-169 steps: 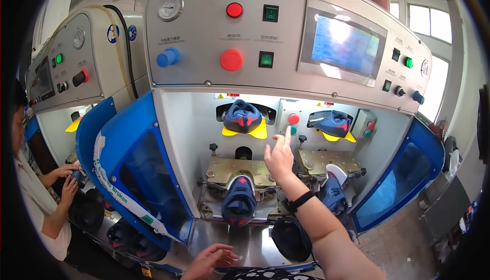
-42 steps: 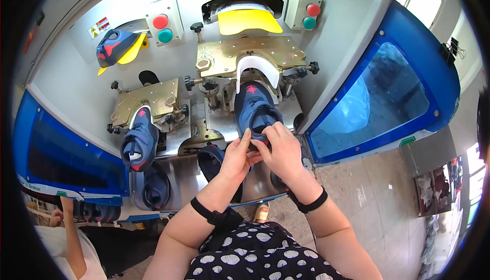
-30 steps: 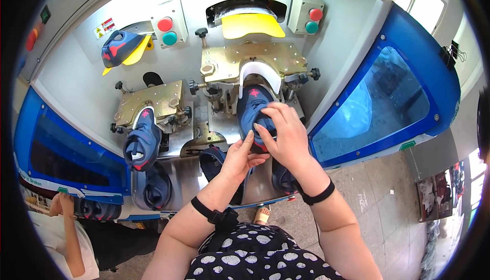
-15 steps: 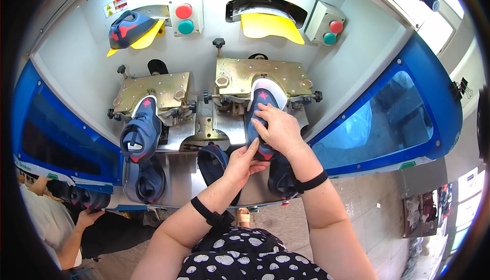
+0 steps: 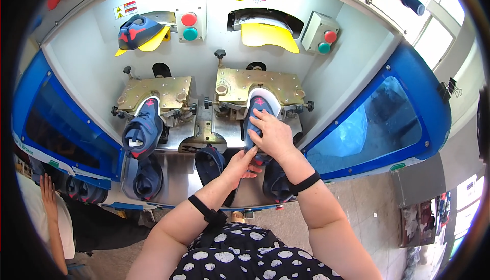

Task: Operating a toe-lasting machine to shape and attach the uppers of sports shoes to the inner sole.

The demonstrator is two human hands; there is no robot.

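Observation:
A dark blue shoe upper (image 5: 255, 107) with a red mark near its toe lies toe-forward in the right clamp fixture (image 5: 284, 83), its white edge fanned out around the toe. My right hand (image 5: 274, 136) is over its middle, fingers curled across the top. At the heel end, my left hand (image 5: 239, 165) grips the back, thumb pointing up along it; its fingertips are partly hidden. A matching upper (image 5: 143, 133) sits untouched in the left clamp fixture (image 5: 171, 88).
Above are yellow forms (image 5: 269, 35), one carrying a shoe upper (image 5: 138, 32), and two button boxes (image 5: 191, 20). More uppers (image 5: 148, 180) rest on the metal ledge. Blue windowed side panels (image 5: 367, 122) flank the bay. Another person's hand (image 5: 47, 190) shows at lower left.
The view has shifted slightly. My right hand still covers the upper and my left still grips the heel. The other person's hand has left the shoes at lower left and is raised.

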